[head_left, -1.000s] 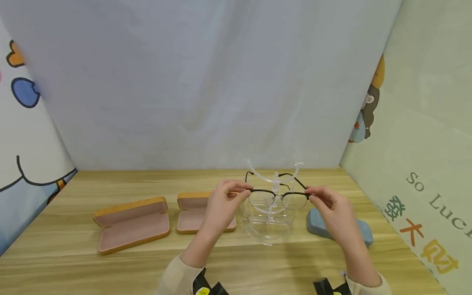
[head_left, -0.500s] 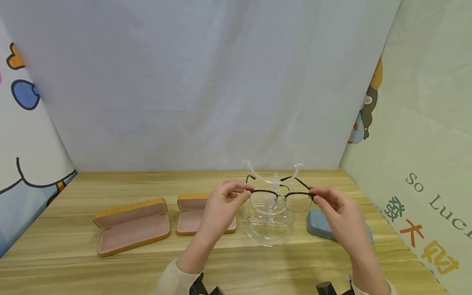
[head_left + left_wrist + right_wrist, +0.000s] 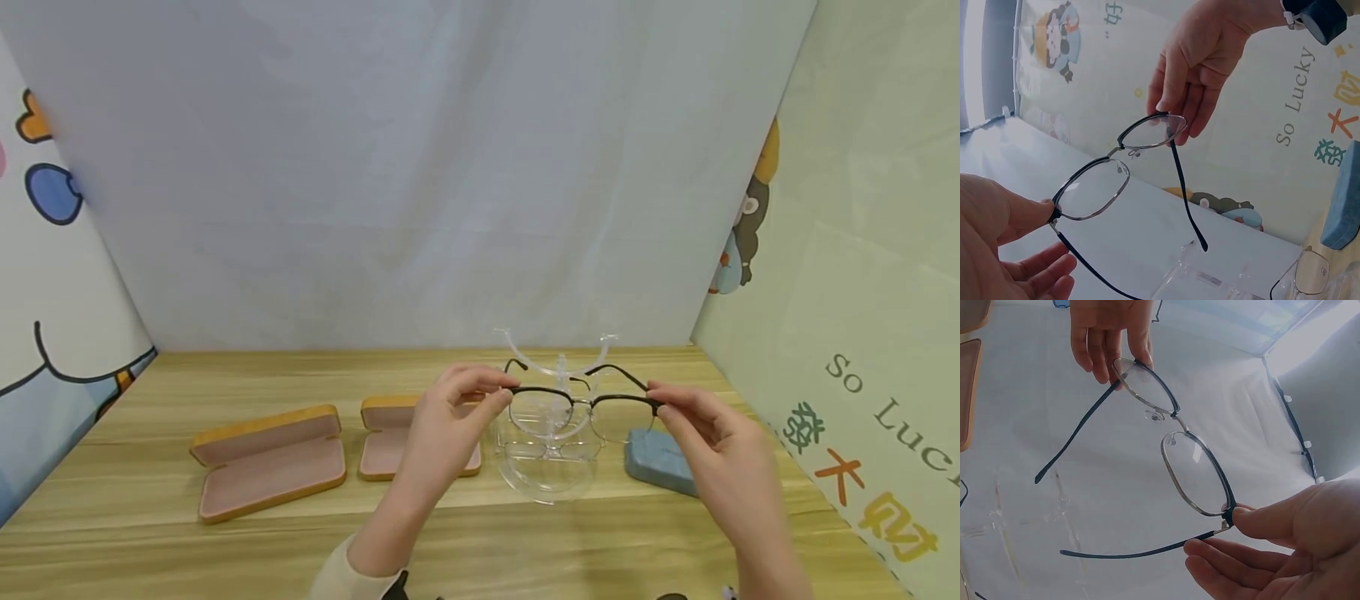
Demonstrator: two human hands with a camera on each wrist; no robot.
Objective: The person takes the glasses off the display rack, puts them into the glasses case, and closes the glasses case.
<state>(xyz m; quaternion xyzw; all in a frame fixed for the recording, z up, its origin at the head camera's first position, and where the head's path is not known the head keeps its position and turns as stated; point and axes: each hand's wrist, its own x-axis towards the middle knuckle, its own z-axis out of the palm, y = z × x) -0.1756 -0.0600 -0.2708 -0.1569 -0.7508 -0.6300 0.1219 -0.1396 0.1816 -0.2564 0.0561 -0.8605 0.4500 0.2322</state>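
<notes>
Both hands hold one pair of black half-rim eyeglasses with its temples unfolded and pointing away. My left hand pinches the left end of the frame between thumb and fingers. At the other end, by the hinge, my right hand pinches with its thumb and fingers; the right wrist view shows this eyeglasses hinge closely. Behind and below stands a clear plastic display stand, apart from the held pair as far as I can tell. Lower on that stand sit thin-rimmed glasses.
Two open yellow glasses cases with pink lining, a long case and a shorter case, lie on the left of the wooden table. A closed blue case lies right of the stand, partly behind my right hand.
My right hand has moved right and slightly down, and that end of the eyeglasses has come with it. The frame now tilts more. My left hand has hardly moved.
</notes>
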